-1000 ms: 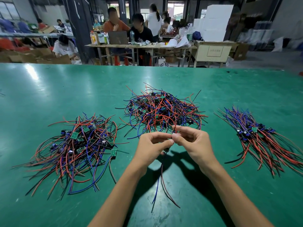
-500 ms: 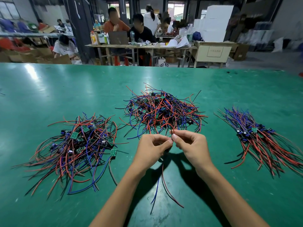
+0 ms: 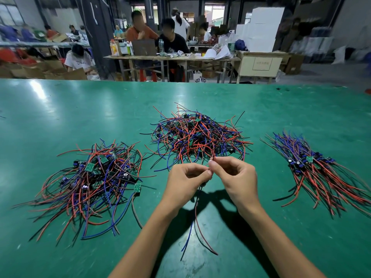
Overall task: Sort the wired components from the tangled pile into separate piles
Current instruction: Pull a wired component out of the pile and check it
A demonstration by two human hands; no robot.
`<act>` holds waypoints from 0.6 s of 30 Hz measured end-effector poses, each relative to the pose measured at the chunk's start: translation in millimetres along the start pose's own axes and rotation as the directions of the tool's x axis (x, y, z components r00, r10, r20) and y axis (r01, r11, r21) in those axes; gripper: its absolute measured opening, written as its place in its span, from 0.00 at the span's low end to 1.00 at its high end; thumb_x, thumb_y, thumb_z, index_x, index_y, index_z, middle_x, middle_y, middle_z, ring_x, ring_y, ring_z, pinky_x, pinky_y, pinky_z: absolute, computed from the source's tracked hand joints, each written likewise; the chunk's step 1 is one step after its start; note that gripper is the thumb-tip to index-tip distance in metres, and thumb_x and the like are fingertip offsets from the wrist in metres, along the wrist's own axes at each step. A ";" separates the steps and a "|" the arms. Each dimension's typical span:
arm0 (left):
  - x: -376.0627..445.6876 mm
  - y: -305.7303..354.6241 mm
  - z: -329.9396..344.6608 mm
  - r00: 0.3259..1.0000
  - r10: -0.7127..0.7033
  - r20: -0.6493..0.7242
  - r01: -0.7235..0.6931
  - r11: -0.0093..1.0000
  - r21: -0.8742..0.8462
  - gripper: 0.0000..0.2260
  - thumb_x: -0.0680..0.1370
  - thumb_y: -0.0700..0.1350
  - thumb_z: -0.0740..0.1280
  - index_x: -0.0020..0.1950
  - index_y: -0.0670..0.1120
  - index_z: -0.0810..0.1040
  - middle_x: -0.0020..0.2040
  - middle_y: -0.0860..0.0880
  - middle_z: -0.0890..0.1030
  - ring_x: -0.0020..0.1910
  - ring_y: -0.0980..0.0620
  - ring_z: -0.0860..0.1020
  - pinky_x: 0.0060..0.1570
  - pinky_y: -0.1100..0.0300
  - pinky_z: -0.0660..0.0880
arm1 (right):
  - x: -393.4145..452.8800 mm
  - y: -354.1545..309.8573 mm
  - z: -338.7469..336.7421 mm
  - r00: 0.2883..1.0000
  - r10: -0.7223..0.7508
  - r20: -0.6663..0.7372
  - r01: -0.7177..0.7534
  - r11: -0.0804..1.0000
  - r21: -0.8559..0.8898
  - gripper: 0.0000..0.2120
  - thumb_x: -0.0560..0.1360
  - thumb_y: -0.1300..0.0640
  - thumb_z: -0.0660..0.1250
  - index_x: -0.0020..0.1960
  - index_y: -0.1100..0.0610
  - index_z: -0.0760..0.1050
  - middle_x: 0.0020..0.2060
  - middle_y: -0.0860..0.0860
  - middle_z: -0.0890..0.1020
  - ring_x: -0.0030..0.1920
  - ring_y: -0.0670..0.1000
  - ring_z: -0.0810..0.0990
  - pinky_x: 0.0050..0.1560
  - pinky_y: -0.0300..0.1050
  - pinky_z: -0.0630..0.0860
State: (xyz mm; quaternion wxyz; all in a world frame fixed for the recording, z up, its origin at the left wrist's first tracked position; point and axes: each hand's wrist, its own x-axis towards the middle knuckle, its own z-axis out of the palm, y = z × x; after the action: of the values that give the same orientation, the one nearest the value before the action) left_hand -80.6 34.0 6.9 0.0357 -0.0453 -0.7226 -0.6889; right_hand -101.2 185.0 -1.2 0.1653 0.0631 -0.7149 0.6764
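A tangled pile [image 3: 197,137] of red, blue and black wired components lies at the table's centre. A looser pile [image 3: 94,183] with small green boards lies to the left, and a neat aligned pile [image 3: 319,173] to the right. My left hand [image 3: 185,182] and my right hand [image 3: 235,178] meet fingertip to fingertip just in front of the tangled pile. Together they pinch one wired component [image 3: 195,223]; its red, blue and black leads hang down toward me. The component's body is hidden between my fingers.
The green table [image 3: 80,117] stretches wide around the piles. Beyond its far edge, several people sit at wooden tables [image 3: 180,59] among cardboard boxes and white stacked boxes [image 3: 261,29].
My hands stayed together in front of the centre pile and shifted slightly away from me. The hanging leads swung a little to the right.
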 end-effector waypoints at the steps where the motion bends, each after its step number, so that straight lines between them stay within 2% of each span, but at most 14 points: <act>1: 0.2 -0.1 0.3 1.000 0.000 0.002 0.000 1.000 -0.007 0.02 0.76 0.41 0.74 0.46 0.44 0.87 0.40 0.42 0.86 0.36 0.53 0.80 0.42 0.60 0.78 | 0.5 0.0 -0.4 1.000 0.012 -0.002 -0.012 1.000 0.025 0.04 0.71 0.55 0.79 0.44 0.54 0.87 0.36 0.47 0.87 0.35 0.43 0.82 0.40 0.34 0.77; 4: 0.5 0.1 0.6 1.000 -0.004 -0.014 0.003 1.000 -0.013 0.03 0.77 0.40 0.74 0.47 0.43 0.87 0.40 0.42 0.86 0.36 0.53 0.80 0.41 0.62 0.77 | 1.8 -0.2 -1.9 0.998 0.066 0.010 -0.066 0.991 0.115 0.05 0.71 0.58 0.79 0.45 0.58 0.87 0.35 0.50 0.87 0.34 0.42 0.80 0.39 0.34 0.76; 7: 0.3 -0.4 -0.1 1.000 -0.002 -0.025 0.002 1.000 0.017 0.03 0.77 0.41 0.74 0.46 0.43 0.87 0.40 0.41 0.86 0.36 0.51 0.80 0.42 0.59 0.77 | 0.7 -1.2 -2.5 0.995 0.097 0.017 -0.099 0.988 0.118 0.05 0.72 0.57 0.78 0.47 0.56 0.86 0.38 0.51 0.88 0.37 0.43 0.82 0.42 0.35 0.77; 10: 0.6 -1.2 1.0 0.999 -0.008 -0.031 0.010 0.998 0.055 0.04 0.78 0.41 0.73 0.47 0.42 0.87 0.40 0.42 0.86 0.35 0.52 0.79 0.41 0.58 0.76 | -0.2 -1.4 -0.3 0.995 0.102 0.013 -0.103 0.991 0.091 0.05 0.72 0.57 0.77 0.49 0.54 0.87 0.42 0.50 0.88 0.41 0.45 0.84 0.48 0.40 0.79; 13: 1.1 -1.5 3.5 0.998 0.031 -0.053 -0.025 0.993 0.112 0.05 0.78 0.41 0.73 0.47 0.41 0.87 0.38 0.45 0.87 0.33 0.58 0.79 0.39 0.64 0.76 | -3.1 -1.2 5.2 0.994 0.111 -0.016 -0.109 0.990 0.088 0.06 0.74 0.59 0.75 0.51 0.56 0.86 0.45 0.51 0.88 0.46 0.50 0.86 0.55 0.49 0.81; 15: 1.2 -1.4 4.3 0.995 0.065 -0.077 -0.055 0.991 0.125 0.05 0.78 0.41 0.73 0.47 0.41 0.88 0.38 0.48 0.87 0.34 0.59 0.80 0.39 0.65 0.76 | -7.6 -0.7 10.0 0.996 0.093 -0.015 -0.092 0.995 0.028 0.05 0.77 0.59 0.73 0.52 0.55 0.86 0.46 0.48 0.88 0.50 0.50 0.87 0.59 0.51 0.81; 18: 1.7 -2.0 3.4 0.989 0.104 -0.106 -0.088 0.986 0.140 0.04 0.77 0.40 0.73 0.46 0.43 0.88 0.38 0.50 0.87 0.36 0.59 0.83 0.40 0.64 0.78 | -15.2 0.0 17.4 0.998 0.039 0.043 -0.033 0.991 -0.133 0.08 0.80 0.57 0.69 0.48 0.48 0.85 0.44 0.41 0.87 0.48 0.43 0.85 0.57 0.47 0.80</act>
State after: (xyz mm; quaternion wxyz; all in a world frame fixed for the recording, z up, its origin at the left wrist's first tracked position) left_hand -82.5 37.4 5.0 0.1127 -0.0386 -0.7612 -0.6375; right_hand -89.6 165.8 -6.6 0.1406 0.0546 -0.7629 0.6287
